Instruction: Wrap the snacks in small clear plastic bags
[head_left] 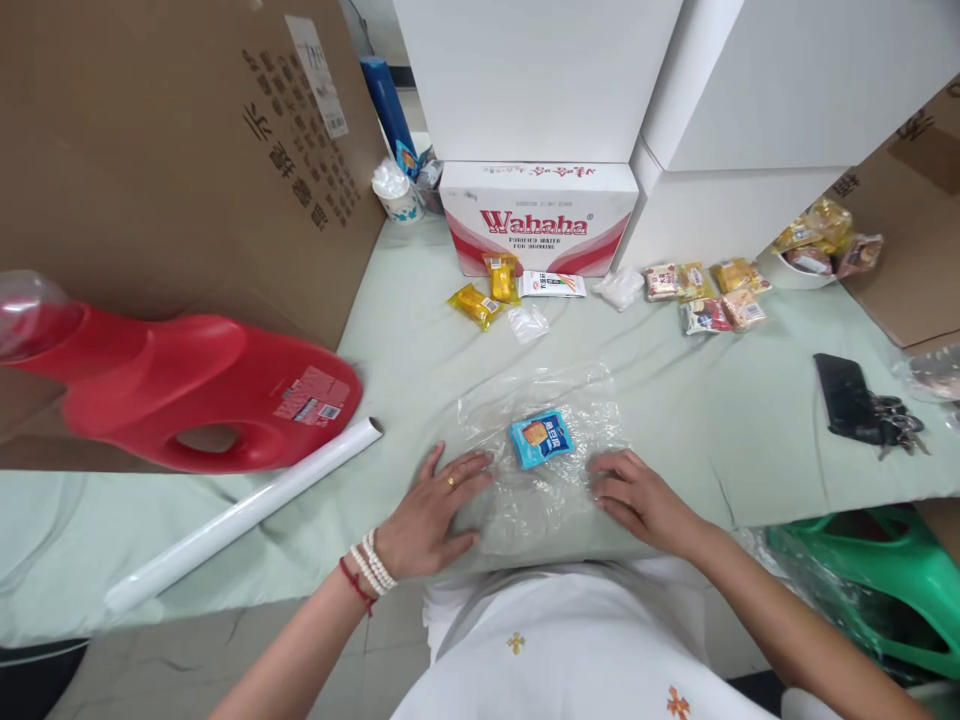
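**Blue snack packet on clear plastic film, between your hands**

At the left, your left hand is palm down, fingers apart, over the film's left edge; that grip is clamped on nothing. Press lightly there, so the wrinkles spread without dragging the packet.

In the middle, the packet lies flat on the film, on the green-covered desk, touched by neither hand. Its printed face is up, the print's top seemingly pointing away from you. Its long axis runs left to right, the right end angled slightly farther off.

At the right, your right hand curls loosely at the film's other edge; whether that grip pinches it, you cannot tell. Matching pressure on both sides should serve best.
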